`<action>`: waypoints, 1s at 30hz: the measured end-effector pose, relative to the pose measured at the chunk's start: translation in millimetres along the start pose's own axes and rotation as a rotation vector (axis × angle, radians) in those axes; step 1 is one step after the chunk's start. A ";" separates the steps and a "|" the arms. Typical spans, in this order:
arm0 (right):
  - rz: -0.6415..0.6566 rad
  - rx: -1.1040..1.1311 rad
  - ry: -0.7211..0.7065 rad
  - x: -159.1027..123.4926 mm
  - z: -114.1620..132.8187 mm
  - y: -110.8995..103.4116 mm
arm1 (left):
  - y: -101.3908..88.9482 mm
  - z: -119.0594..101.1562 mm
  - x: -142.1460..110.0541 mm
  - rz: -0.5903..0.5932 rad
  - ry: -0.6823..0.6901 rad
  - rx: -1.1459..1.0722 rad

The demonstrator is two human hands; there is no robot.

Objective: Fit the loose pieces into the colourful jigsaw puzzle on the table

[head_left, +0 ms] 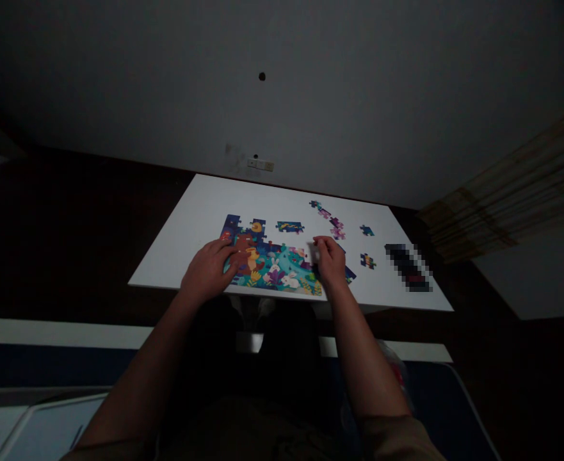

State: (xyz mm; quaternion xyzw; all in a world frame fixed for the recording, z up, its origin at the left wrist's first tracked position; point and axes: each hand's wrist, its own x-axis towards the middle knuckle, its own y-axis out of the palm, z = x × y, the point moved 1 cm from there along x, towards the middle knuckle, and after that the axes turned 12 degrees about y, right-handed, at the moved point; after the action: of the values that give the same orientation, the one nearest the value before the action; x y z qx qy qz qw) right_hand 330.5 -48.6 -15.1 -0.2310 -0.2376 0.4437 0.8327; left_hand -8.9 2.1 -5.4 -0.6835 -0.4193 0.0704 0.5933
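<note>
Two hands on the puzzle (272, 262): left hand (208, 269) spread flat, right hand (328, 259) pinching a piece. Pieces look light, thin, stiff; best gripped by the edges.

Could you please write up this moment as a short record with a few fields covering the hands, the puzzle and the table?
Surface: white table
Main item: partly built jigsaw puzzle, colourful, with rabbits
Left hand: flat on the puzzle's left part
Right hand: at the puzzle's right edge, fingers curled; whether it holds a piece cannot be told
Loose pieces: scattered beyond and to the right of the puzzle
Other: dark blurred object near the table's right edge
Lighting: dim
</note>
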 end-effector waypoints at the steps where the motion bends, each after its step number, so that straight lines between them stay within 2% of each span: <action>1: 0.008 0.006 0.003 0.2 -1.0 1.0 | -0.4 -0.3 0.1 0.003 -0.003 0.001; 16: 0.034 -0.001 -0.138 -1.4 4.0 3.9 | -1.6 -3.6 2.0 0.027 -0.013 0.027; 20: -0.023 0.160 -0.066 -0.6 -1.3 1.7 | -2.0 -4.6 2.9 0.027 -0.016 0.035; 26: -0.183 0.389 0.090 0.0 -10.9 -2.5 | 0.6 -2.1 2.2 0.036 -0.010 0.046; 30: -0.191 0.426 0.123 0.0 -11.7 -4.5 | 0.7 -2.4 2.9 0.038 -0.021 0.045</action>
State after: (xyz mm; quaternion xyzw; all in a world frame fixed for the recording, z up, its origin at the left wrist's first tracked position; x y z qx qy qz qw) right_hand 340.4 -52.9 -21.6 -0.0532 -0.1085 0.3880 0.9137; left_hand -5.2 2.3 -4.1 -0.6771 -0.4108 0.0984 0.6025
